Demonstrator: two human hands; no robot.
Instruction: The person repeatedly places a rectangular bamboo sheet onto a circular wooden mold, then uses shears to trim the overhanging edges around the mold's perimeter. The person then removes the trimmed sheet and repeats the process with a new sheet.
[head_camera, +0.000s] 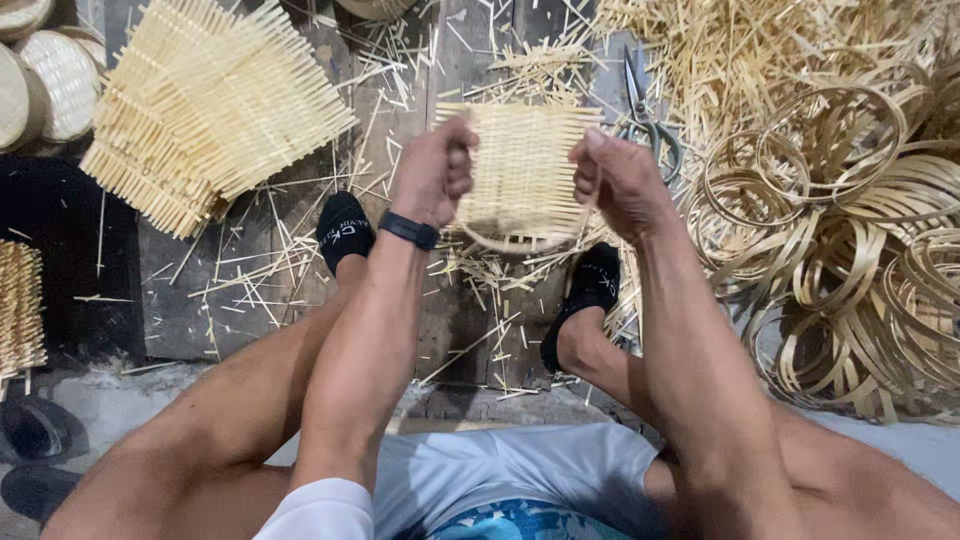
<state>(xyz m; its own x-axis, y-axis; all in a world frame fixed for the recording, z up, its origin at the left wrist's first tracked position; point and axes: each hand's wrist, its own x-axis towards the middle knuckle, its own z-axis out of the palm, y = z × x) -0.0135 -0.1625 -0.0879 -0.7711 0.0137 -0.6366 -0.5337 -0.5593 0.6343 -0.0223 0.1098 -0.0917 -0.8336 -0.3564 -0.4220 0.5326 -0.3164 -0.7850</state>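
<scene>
Head view: both arms reach forward, left hand (435, 170) and right hand (618, 178) fisted, each grip clamped on the mat's (522, 170) side edges.

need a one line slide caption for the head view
Both hands, left hand and right hand, grip a woven bamboo mat above a floor littered with bamboo rings and scissors.

Splinter-strewn plank floor (200, 300), bamboo hoops (850, 250)
</scene>
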